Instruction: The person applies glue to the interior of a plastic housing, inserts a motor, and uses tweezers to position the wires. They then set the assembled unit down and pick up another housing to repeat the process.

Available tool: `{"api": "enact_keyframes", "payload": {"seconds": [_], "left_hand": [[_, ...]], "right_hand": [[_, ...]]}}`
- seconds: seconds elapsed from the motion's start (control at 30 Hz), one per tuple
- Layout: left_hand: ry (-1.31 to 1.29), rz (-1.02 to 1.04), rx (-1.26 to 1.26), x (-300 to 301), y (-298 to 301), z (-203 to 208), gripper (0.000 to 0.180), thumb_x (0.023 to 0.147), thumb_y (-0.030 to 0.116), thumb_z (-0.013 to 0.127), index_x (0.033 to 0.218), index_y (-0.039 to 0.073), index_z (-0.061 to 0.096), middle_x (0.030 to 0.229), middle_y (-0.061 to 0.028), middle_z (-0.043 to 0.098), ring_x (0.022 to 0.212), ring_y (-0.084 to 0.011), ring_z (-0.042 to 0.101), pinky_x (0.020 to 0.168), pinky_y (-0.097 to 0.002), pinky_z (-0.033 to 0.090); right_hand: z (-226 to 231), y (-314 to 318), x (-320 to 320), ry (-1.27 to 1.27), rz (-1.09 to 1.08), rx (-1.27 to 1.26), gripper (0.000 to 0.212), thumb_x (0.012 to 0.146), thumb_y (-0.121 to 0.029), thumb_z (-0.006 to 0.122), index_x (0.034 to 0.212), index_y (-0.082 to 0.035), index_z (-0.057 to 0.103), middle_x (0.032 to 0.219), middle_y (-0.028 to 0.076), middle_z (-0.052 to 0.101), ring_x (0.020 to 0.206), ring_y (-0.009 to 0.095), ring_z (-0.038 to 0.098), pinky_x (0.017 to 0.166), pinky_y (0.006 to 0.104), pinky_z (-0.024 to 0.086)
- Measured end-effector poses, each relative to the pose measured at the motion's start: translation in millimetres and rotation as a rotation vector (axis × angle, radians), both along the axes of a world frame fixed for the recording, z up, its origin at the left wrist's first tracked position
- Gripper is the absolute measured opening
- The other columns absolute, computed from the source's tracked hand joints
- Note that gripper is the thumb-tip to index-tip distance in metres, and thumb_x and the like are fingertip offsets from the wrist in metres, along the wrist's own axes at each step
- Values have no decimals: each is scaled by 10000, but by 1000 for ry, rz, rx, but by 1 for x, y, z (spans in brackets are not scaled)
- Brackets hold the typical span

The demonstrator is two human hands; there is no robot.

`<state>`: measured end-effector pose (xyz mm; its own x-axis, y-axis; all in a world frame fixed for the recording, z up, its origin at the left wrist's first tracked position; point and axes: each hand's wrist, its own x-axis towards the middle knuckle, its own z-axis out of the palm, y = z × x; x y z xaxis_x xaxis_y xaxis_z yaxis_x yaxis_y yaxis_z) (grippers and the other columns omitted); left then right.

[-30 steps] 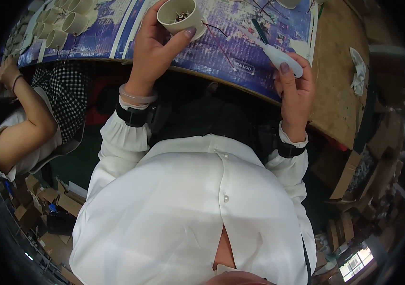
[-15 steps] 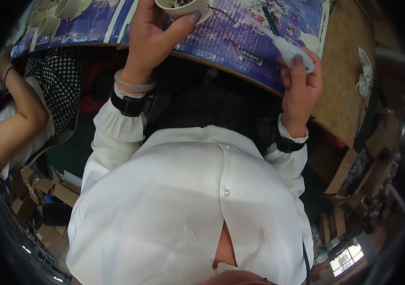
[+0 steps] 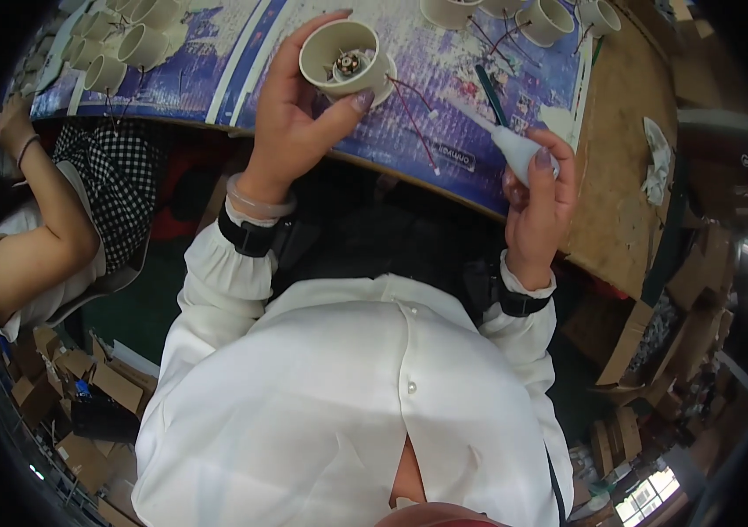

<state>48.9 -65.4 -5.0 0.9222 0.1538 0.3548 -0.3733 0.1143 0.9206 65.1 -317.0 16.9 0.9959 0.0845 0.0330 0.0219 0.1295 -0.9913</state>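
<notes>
My left hand [image 3: 299, 132] is closed around a cream, cup-shaped housing [image 3: 320, 77], its thumb on the near rim. Inside the housing sits a small round part with copper and dark metal [image 3: 349, 63]. Thin dark red wires [image 3: 409, 114] with small white plugs trail from its right side onto the table. A white squeeze bottle with a narrow nozzle [image 3: 513, 151] is gripped in my right hand [image 3: 543, 184], the nozzle pointing up and left, apart from the housing. Just beyond that nozzle, a dark green pen-like stick [image 3: 490, 95] lies on the table.
More cream housings with wires [image 3: 543, 23] stand at the far right, and several others [image 3: 144, 46] at the far left. A patterned blue-purple sheet [image 3: 251, 97] covers the wooden table [image 3: 624, 176]. Crumpled white paper [image 3: 656, 162] lies at its right edge. A co-worker's arm [image 3: 49, 202] is at left.
The table, both hands and what they hold appear lower in the picture, so more far housings show. My right hand with the bottle has come slightly closer to the housing.
</notes>
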Motion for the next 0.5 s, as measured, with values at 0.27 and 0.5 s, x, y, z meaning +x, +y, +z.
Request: {"api": "enact_keyframes", "payload": {"seconds": [0.27,0.5], "left_hand": [[-77,6,40,5,3,-2,694,793,-7,672,1420,9,373,1291,-108,532,1205,-188,526,1040,-336,413],[-62,-5,19,4,3,-3,692,784,-13,667,1415,9,381,1279,-105,540,1200,-187,528,1032,-330,414]], "right_hand": [[-3,6,5,-30,-9,-22,245,987,-256,567,1131,-60,593,819,15,596,601,25,445,525,165,300],[-4,7,5,-14,1,-30,235,987,-253,565,1125,-65,595,808,6,591,599,21,435,523,163,294]]}}
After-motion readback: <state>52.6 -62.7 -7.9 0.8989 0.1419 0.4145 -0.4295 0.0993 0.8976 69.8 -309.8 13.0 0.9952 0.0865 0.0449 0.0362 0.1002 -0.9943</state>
